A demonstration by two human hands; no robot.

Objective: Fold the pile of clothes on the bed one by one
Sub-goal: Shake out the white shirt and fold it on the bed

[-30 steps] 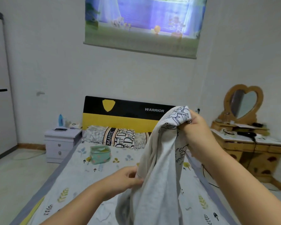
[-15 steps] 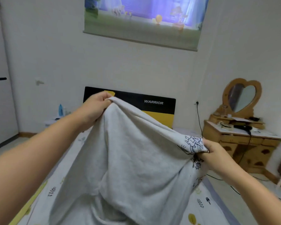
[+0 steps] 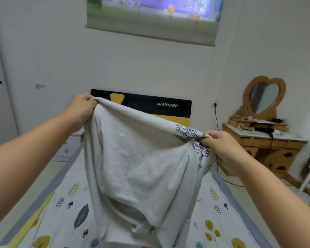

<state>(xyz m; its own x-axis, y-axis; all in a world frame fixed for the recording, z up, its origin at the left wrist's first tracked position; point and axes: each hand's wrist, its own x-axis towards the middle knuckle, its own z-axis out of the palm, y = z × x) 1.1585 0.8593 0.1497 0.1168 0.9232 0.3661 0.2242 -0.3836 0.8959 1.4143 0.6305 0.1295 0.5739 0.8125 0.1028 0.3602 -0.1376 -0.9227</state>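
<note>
A white-walled bedroom, with a blind [image 3: 151,18] printed in green and purple hanging on the far wall above a black and yellow headboard [image 3: 150,106] that reads WARRIOR. The bed [image 3: 64,208] runs from it toward the viewer, its sheet pale with yellow and grey leaves and a grey border. To the right stands a wooden dresser [image 3: 268,145] with a heart-shaped mirror [image 3: 264,97] on top and a dark hairdryer [image 3: 263,130] lying on its surface, a cord trailing down to the floor.

Over the middle of the bed a person holds up a grey garment [image 3: 138,167], stretched between both arms. The left hand [image 3: 81,109] is raised higher, its fingers curled tight round one end of the top edge. The right hand [image 3: 220,147] sits lower and to the right, pinching the other end, where a black line-drawn print shows on the cloth. The edge runs taut and slanting between the two hands. Below it the fabric hangs in loose folds, its lower part bunched and resting on the sheet near the bottom of the view.
</note>
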